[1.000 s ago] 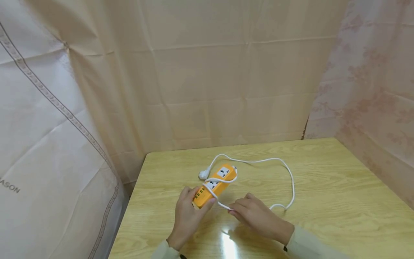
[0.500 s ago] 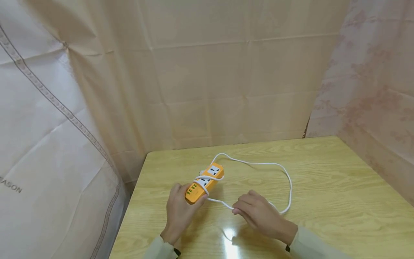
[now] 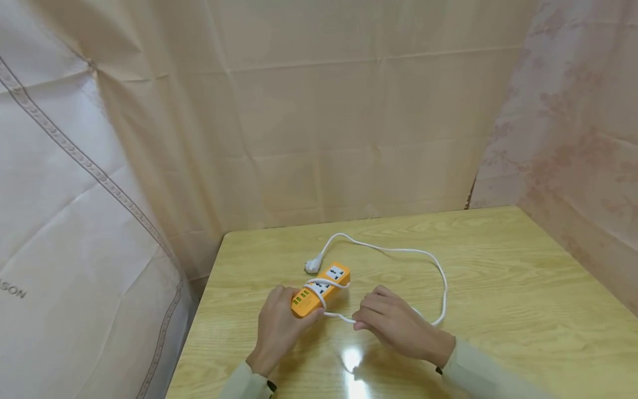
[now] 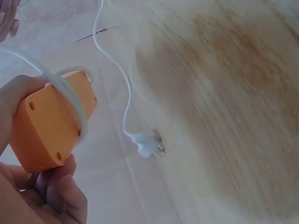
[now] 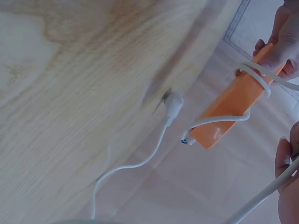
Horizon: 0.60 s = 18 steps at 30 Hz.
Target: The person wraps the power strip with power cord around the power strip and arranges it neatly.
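Note:
An orange power strip [image 3: 308, 302] with white sockets is held at its near end by my left hand [image 3: 281, 321], thumb on one side and fingers on the other. Its white cord [image 3: 441, 271] wraps around the strip's body. In the left wrist view the underside of the power strip [image 4: 49, 123] shows, with the cord across it. My right hand [image 3: 394, 321] pinches the cord a short way to the right of the strip. Beyond the strip, the white plug [image 3: 313, 264] lies on the table, apart from both hands.
The wooden table [image 3: 513, 277] reaches back to a beige curtain [image 3: 309, 138]. Pale fabric [image 3: 85, 249] hangs on the left, and a flowered curtain [image 3: 578, 138] stands at the right. From the right hand the cord loops over the table to the plug.
The left hand has shifted slightly left with the power strip, which tilted and then turned partly back. The right hand keeps its pinch on the cord, almost in place.

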Available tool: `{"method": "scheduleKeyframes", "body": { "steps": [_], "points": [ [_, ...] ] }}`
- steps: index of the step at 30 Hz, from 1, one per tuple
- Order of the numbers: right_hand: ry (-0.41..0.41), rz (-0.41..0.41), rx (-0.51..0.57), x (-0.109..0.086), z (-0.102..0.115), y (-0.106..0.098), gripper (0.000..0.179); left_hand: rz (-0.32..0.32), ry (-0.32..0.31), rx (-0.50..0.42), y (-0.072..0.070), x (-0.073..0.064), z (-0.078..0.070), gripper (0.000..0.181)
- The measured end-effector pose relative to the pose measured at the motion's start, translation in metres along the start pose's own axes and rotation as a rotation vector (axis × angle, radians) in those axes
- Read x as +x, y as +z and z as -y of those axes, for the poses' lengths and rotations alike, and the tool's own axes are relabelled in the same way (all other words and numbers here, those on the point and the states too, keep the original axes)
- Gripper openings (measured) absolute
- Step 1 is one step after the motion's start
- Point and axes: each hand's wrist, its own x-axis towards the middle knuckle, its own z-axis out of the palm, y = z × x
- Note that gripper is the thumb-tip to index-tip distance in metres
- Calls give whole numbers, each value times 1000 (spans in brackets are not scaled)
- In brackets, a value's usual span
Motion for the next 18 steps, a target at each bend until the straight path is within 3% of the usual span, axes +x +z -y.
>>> {"method": "scheduleKeyframes", "body": {
  "steps": [4,10,14,18],
  "points": [
    [-7,6,-6,3,1,0,29,13,25,39,-3,-2,0,59],
    [-28,16,-21,11,-4,-7,28,70,112,63,-15,-5,-1,57],
    [-29,15,-18,17,-10,-13,22,176,193,39,-27,-4,0,55],
    [-55,5,2,19,-12,-15,22,336,273,-30,-34,-2,3,57]
  ]
}}
